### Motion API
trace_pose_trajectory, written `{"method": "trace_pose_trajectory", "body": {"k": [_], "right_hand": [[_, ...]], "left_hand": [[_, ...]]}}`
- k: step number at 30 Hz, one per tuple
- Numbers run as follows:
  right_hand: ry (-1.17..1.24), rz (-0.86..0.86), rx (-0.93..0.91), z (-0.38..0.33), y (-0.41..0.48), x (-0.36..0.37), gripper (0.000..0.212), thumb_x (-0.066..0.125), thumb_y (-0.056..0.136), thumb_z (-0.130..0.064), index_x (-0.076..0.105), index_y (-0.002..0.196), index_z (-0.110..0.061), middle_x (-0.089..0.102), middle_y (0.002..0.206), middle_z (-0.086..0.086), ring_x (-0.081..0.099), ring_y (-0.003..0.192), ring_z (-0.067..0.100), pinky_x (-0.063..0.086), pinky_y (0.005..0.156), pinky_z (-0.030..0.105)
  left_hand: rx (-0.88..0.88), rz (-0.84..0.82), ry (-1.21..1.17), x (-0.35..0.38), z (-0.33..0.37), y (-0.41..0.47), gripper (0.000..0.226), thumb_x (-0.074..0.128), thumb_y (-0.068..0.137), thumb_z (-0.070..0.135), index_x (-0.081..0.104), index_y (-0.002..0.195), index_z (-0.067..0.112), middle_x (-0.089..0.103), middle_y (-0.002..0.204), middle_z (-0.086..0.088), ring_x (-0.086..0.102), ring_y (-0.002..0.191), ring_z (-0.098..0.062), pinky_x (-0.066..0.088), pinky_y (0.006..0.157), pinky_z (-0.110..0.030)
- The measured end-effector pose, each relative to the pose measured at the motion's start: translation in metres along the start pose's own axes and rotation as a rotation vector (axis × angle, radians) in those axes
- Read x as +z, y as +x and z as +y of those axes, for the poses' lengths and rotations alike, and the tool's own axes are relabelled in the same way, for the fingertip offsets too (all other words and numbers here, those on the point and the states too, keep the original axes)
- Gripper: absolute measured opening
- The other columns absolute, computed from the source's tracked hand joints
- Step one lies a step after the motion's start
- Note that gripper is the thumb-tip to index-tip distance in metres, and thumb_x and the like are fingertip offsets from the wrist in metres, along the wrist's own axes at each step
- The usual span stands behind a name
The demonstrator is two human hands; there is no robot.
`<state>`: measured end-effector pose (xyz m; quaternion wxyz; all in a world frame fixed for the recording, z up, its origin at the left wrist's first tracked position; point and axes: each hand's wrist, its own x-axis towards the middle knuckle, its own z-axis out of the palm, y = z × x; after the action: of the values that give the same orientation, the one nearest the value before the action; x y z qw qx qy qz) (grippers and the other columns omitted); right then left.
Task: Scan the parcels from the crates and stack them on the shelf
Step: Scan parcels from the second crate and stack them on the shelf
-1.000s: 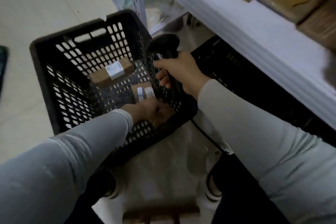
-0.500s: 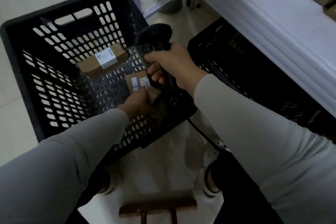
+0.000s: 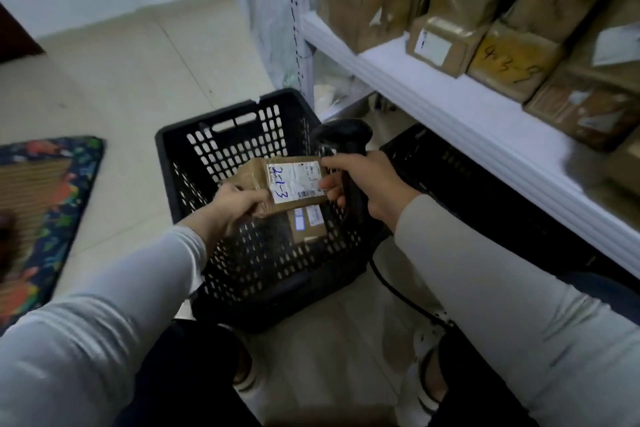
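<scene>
My left hand (image 3: 240, 201) grips a small brown parcel (image 3: 289, 184) by its near left edge and holds it above the black crate (image 3: 214, 149). Its white label with blue handwriting and a barcode faces up. My right hand (image 3: 360, 182) grips a black barcode scanner (image 3: 346, 135) just right of the parcel, fingertips touching the label's right edge. One more labelled parcel (image 3: 308, 224) lies on the crate floor under the held one. The white shelf (image 3: 450, 111) at right carries several brown parcels (image 3: 512, 59).
A second black crate (image 3: 467, 191) sits under the shelf at right. The scanner's cable (image 3: 398, 291) trails down past my right knee. A colourful mat (image 3: 45, 204) lies on the tiled floor at left. The shelf's upright post (image 3: 298, 21) stands behind the crate.
My left hand has lifted a parcel out of the crate and turned its label up beside the scanner. The view has tilted up, bringing the shelf's parcels into sight.
</scene>
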<state>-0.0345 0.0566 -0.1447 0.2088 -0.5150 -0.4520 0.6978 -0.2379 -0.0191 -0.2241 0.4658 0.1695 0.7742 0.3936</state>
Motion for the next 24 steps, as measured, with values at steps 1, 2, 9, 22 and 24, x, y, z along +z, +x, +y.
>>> {"method": "trace_pose_trajectory", "body": {"k": [1,2,9,22,24], "right_hand": [[-0.005,-0.003,-0.013,-0.002,-0.011,-0.001,0.022,0.065,0.088,-0.012,0.062,0.098,0.008,0.063,0.059,0.015,0.052,0.038,0.017,0.039,0.038,0.02],[-0.011,-0.007,-0.024,-0.004,-0.021,-0.003,0.021,0.064,0.089,-0.012,0.062,0.097,0.007,0.063,0.058,0.014,0.052,0.038,0.017,0.039,0.038,0.02],[0.213,-0.062,0.029,-0.011,-0.078,-0.008,0.016,0.06,0.09,-0.013,0.061,0.09,0.003,0.064,0.054,0.012,0.054,0.038,0.015,0.042,0.038,0.018],[0.072,-0.037,-0.201,-0.058,-0.134,-0.014,0.015,0.065,0.087,-0.011,0.062,0.094,0.002,0.056,0.054,0.008,0.05,0.041,0.017,0.039,0.039,0.022],[-0.093,0.055,-0.281,-0.062,-0.138,-0.021,0.017,0.065,0.086,-0.008,0.062,0.097,0.004,0.054,0.051,0.007,0.047,0.038,0.017,0.036,0.037,0.023]], "left_hand": [[0.029,0.005,-0.016,-0.004,0.004,-0.01,0.039,0.073,0.076,0.003,0.055,0.111,-0.002,0.07,0.088,-0.017,0.07,0.06,-0.02,0.053,0.046,-0.025],[0.056,0.007,-0.037,-0.008,0.009,-0.019,0.03,0.07,0.078,0.0,0.058,0.105,0.0,0.07,0.082,-0.014,0.069,0.056,-0.017,0.053,0.044,-0.024],[0.205,0.117,-0.251,-0.021,0.032,-0.058,0.029,0.075,0.07,0.002,0.069,0.098,-0.001,0.071,0.081,-0.012,0.066,0.064,-0.022,0.056,0.055,-0.024],[0.415,0.193,-0.422,-0.005,0.078,-0.104,0.03,0.081,0.066,0.002,0.066,0.091,0.008,0.073,0.078,-0.006,0.069,0.064,-0.016,0.056,0.063,-0.026],[0.446,0.195,-0.386,-0.01,0.082,-0.106,0.032,0.08,0.066,0.001,0.066,0.095,0.006,0.073,0.086,-0.009,0.068,0.068,-0.016,0.055,0.064,-0.024]]}}
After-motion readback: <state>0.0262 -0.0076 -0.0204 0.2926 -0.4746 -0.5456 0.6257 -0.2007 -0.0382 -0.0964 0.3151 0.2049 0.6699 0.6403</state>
